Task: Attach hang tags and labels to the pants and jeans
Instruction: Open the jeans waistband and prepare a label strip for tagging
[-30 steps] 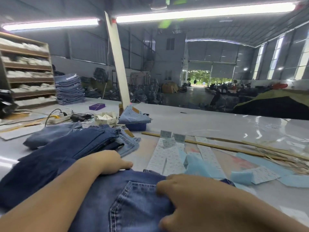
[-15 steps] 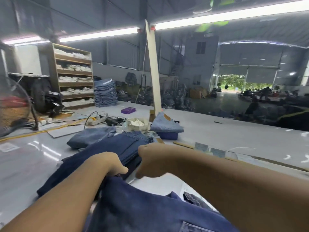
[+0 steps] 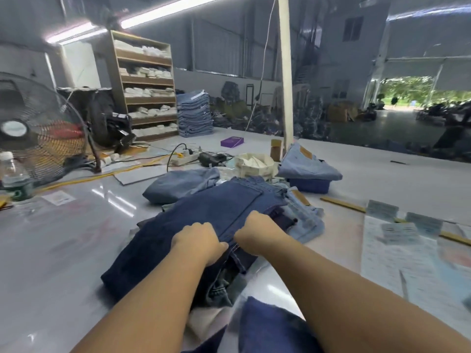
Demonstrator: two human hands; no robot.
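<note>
Dark folded jeans point(image 3: 204, 220) lie on top of a pile on the table point(image 3: 63, 238), just beyond the person. The left hand point(image 3: 198, 242) and right hand point(image 3: 257, 231) sit side by side on the near edge, each grip closed on the denim fold, probably to square or lift the pair for tagging. Under and beyond the right grip lie lighter jeans point(image 3: 305, 220); farther right of it, label sheets point(image 3: 392, 250) lie within reach. Well left of the left grip stand a fan point(image 3: 38, 128) and bottle point(image 3: 15, 177).
</note>
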